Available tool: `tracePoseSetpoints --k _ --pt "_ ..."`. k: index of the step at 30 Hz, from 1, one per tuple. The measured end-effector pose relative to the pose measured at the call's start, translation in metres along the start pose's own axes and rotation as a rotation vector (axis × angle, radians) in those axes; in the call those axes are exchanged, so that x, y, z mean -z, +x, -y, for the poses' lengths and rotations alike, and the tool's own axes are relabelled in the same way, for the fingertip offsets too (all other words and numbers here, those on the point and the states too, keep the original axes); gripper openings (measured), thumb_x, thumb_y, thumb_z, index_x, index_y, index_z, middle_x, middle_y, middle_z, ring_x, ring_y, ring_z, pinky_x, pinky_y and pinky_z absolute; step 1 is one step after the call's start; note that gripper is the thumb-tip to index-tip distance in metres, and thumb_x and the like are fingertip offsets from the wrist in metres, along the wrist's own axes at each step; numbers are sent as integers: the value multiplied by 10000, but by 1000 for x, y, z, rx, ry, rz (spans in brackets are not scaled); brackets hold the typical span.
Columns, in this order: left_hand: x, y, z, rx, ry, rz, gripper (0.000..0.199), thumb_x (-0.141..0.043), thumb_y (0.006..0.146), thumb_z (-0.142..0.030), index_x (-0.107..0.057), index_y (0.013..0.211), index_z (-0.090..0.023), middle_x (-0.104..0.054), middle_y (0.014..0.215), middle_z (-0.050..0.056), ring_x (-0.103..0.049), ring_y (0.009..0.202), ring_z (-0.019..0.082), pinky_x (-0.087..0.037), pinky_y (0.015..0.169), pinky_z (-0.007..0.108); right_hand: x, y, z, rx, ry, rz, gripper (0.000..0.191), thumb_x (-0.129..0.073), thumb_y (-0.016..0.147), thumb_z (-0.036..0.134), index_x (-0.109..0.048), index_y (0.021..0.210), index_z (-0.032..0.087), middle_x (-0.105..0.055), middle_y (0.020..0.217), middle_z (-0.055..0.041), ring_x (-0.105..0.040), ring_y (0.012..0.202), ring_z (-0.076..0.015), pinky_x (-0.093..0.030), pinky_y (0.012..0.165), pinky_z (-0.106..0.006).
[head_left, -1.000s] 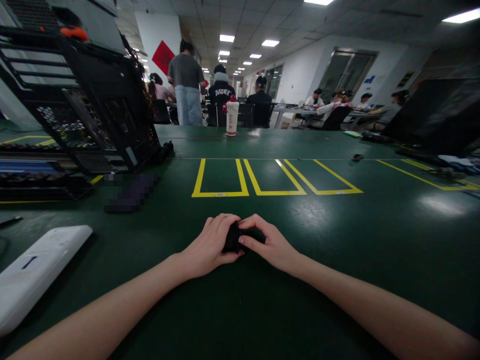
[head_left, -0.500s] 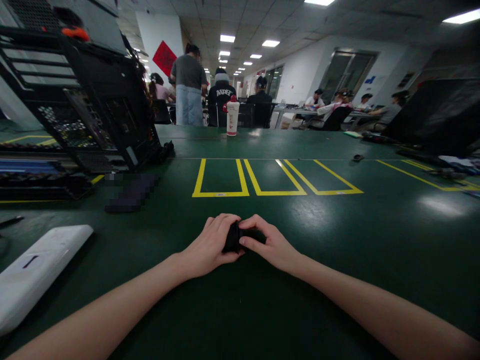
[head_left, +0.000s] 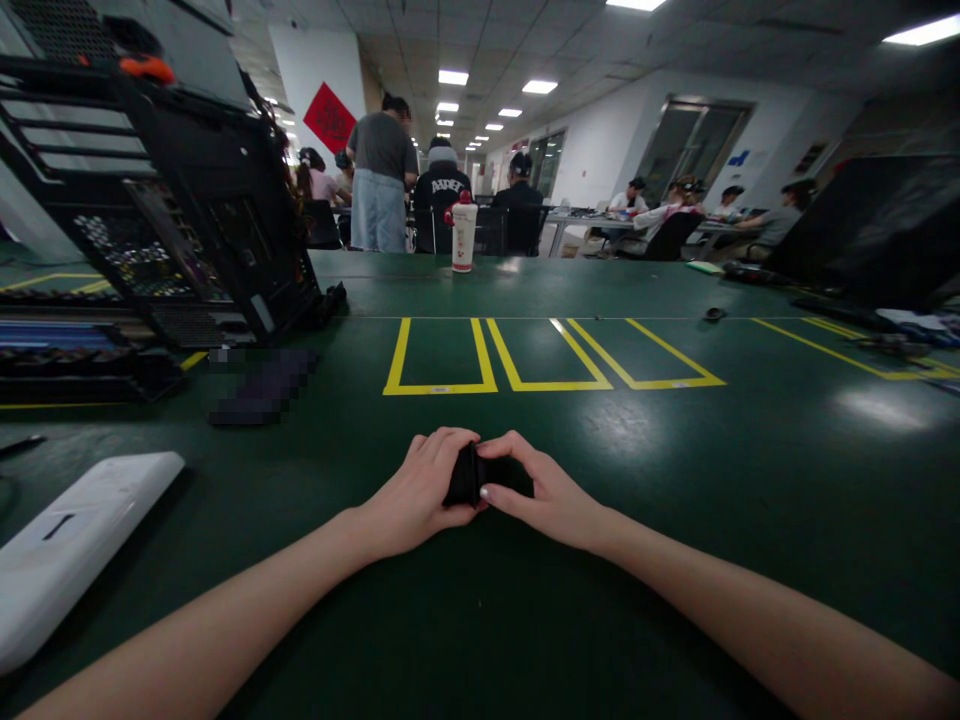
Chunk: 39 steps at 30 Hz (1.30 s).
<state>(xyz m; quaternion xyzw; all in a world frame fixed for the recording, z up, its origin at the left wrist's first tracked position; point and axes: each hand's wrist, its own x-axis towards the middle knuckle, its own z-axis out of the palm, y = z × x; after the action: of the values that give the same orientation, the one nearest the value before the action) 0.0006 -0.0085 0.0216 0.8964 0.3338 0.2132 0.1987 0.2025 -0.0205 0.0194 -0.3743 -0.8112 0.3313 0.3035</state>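
A small black object with a thin flat rim on its right side is held between my hands, low over the green tabletop. Its kind cannot be made out, since my fingers cover much of it. My left hand wraps around its left side, fingers over the top and thumb along the near side. From the right, my right hand pinches at the rim with thumb and index finger, the other fingers curled behind.
At the left stand an open black computer case and a white oblong device. Yellow tape outlines lie beyond my hands. A white and red cup is farther back, a small dark ring-like piece to the right. People sit and stand behind.
My right thumb has slid slightly lower on the rim of the black object. My left hand stays almost in place around it.
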Motion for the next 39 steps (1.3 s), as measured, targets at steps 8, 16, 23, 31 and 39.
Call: tracePoseSetpoints --k 8,16,23,31,39 --pt "1 0 0 -22 15 -17 548 -648 785 -213 -307 1214 -223 -469 1175 92 -480 1040 274 -423 837 422 -5 5 -1 -57 84 -65 261 -573 833 247 -480 1075 218 -551 1024 -31 -539 968 -182 -442 863 -356" --pt "0 0 1 1 -4 -24 568 -648 756 -175 -316 1212 -240 -477 1182 88 -501 1024 280 -431 808 416 -3 1 -3 7 12 -16 284 -603 803 225 -491 1064 216 -537 1031 -36 -534 944 -194 -442 841 -370" --pt "1 1 0 -1 -11 -18 536 -643 781 -223 -321 1209 -227 -477 1167 94 -496 1016 281 -432 806 419 -8 3 -3 -53 82 -74 222 -562 836 234 -491 1047 224 -546 1004 -30 -544 950 -184 -453 853 -374" --pt "-1 0 0 12 1 -9 579 -653 755 -164 -304 1213 -220 -464 1182 97 -483 1015 269 -435 804 404 -4 -1 0 -29 49 -7 310 -593 809 209 -472 1095 218 -533 1030 -34 -539 932 -186 -461 826 -366" --pt "1 1 0 -15 -4 -20 530 -635 785 -207 -312 1204 -225 -471 1176 93 -491 1020 270 -430 810 409 -6 1 -1 -23 63 -52 200 -556 836 209 -496 1026 225 -536 1012 -26 -541 944 -184 -454 853 -378"
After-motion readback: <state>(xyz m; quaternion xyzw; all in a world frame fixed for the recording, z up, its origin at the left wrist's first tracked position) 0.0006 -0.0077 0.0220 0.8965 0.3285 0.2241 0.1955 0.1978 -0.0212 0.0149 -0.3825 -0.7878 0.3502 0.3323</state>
